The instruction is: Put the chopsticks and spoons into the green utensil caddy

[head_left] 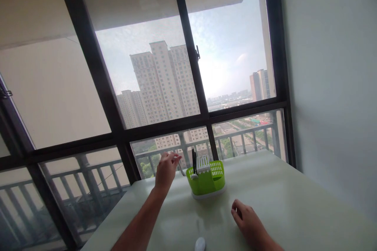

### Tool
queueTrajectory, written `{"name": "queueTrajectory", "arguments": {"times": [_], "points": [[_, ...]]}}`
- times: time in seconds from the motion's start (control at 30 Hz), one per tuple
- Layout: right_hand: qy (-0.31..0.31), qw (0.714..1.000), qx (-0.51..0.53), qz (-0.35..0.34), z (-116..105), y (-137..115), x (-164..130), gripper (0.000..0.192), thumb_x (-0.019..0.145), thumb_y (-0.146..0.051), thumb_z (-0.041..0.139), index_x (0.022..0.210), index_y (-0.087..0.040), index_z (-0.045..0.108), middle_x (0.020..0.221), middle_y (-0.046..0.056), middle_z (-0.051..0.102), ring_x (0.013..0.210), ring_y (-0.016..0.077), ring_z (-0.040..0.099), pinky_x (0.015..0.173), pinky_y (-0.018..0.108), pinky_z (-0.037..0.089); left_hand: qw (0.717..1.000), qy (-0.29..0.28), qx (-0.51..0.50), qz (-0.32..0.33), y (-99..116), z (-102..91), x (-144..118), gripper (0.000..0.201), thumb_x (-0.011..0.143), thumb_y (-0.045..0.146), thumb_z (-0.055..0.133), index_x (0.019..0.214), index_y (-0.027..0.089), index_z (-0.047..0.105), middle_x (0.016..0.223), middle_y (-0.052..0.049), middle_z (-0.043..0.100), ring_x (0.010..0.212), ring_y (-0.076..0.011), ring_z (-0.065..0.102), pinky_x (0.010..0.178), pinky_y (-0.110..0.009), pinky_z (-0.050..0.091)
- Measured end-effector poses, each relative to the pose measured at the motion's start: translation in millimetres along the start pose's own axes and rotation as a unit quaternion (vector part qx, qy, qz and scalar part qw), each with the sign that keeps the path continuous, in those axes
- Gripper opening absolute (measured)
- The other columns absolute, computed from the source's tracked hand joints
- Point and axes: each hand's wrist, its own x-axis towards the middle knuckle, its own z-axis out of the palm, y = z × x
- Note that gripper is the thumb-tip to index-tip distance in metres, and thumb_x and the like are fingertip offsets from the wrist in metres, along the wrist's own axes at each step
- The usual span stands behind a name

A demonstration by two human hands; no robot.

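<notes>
My left hand [167, 166] is raised beside the left end of a green cutlery basket [206, 183]. Its fingertips pinch a slim grey utensil [181, 169], which slants down toward the basket's rim; its exact kind is too small to tell. Black chopsticks [194, 160] stand in the basket, close to a white slotted insert [203, 163] and a small white spoon end [194, 176]. Loosely curled, my right hand [246, 215] rests on the table to the right of the basket, with nothing visible in its fingers.
A white spoon [200, 244] lies at the bottom edge of the view, between my forearms. The pale table [277, 188] reaches the dark-framed window [159, 127] behind the basket. A plain wall [330, 86] rises on the right.
</notes>
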Motion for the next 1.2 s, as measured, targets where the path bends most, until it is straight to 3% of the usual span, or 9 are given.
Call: {"name": "queueTrajectory", "arguments": {"times": [0.23,0.4,0.5,0.77,1.0,1.13,1.17,1.2], "points": [[-0.004,1.000,-0.002,0.003,1.6,5.1,0.8,0.021,0.097,-0.035,0.044,0.087,-0.020,0.054,0.067,-0.002,0.057,0.064,0.0156,0.053,0.063,0.025,0.031,0.995,-0.066,-0.077,-0.024,-1.1,57.4,-30.3,0.033,0.096,0.043,0.050,0.092,0.020,0.073,0.093,-0.005,0.061,0.072,-0.0170,0.064,0.073,-0.032,0.051],[-0.003,1.000,-0.002,0.000,1.9,5.1,1.0,0.021,0.097,-0.034,0.043,0.087,-0.020,0.054,0.067,-0.002,0.057,0.065,0.0154,0.054,0.064,0.025,0.031,0.986,-0.120,-0.108,-0.038,-12.4,72.7,-50.8,0.038,0.096,0.042,0.046,0.084,0.019,0.074,0.094,-0.008,0.065,0.088,-0.0220,0.064,0.087,-0.036,0.050],[-0.006,1.000,-0.001,-0.002,1.1,3.9,1.2,0.020,0.097,-0.034,0.044,0.086,-0.020,0.054,0.066,-0.002,0.057,0.064,0.0153,0.053,0.063,0.025,0.030,0.978,-0.153,-0.132,-0.055,-19.7,76.7,-55.5,0.041,0.096,0.038,0.041,0.097,0.018,0.076,0.102,-0.010,0.068,0.096,-0.0224,0.064,0.091,-0.036,0.050],[-0.004,1.000,0.000,-0.003,1.5,5.0,0.4,0.020,0.097,-0.034,0.044,0.087,-0.021,0.054,0.067,-0.002,0.058,0.065,0.0156,0.054,0.064,0.025,0.032,0.955,-0.217,-0.169,-0.108,-31.1,78.5,-53.0,0.044,0.080,0.021,0.048,0.115,0.015,0.074,0.108,-0.011,0.072,0.096,-0.0213,0.065,0.087,-0.031,0.052],[-0.007,1.000,0.000,-0.004,-0.1,3.2,0.1,0.021,0.098,-0.034,0.043,0.087,-0.021,0.055,0.067,-0.002,0.058,0.064,0.0157,0.054,0.063,0.025,0.031,0.957,-0.191,-0.137,-0.167,-22.7,60.9,-53.5,0.051,0.078,0.013,0.046,0.124,0.017,0.066,0.121,-0.010,0.070,0.100,-0.0189,0.064,0.090,-0.028,0.049],[-0.003,1.000,-0.005,0.000,1.0,3.3,0.1,0.020,0.097,-0.033,0.043,0.087,-0.021,0.055,0.068,-0.002,0.059,0.065,0.0156,0.055,0.064,0.025,0.032,0.959,-0.149,-0.073,-0.232,-7.4,41.9,-92.8,0.041,0.091,0.028,0.037,0.123,0.013,0.059,0.112,-0.015,0.069,0.094,-0.0238,0.066,0.087,-0.036,0.049],[-0.003,1.000,-0.007,0.001,1.7,3.2,0.3,0.019,0.097,-0.033,0.044,0.087,-0.021,0.055,0.068,-0.002,0.059,0.065,0.0156,0.055,0.064,0.025,0.032,0.955,-0.165,-0.057,-0.239,-0.7,39.0,-110.8,0.041,0.094,0.037,0.037,0.118,0.014,0.060,0.102,-0.015,0.070,0.089,-0.0257,0.067,0.083,-0.039,0.050],[-0.004,1.000,-0.010,0.001,2.5,2.9,0.6,0.019,0.097,-0.032,0.044,0.087,-0.021,0.055,0.069,-0.001,0.060,0.066,0.0157,0.055,0.065,0.025,0.032,0.948,-0.226,-0.025,-0.223,7.1,37.4,-130.6,0.043,0.094,0.046,0.037,0.114,0.017,0.061,0.098,-0.013,0.070,0.088,-0.0270,0.067,0.082,-0.040,0.050]]}}
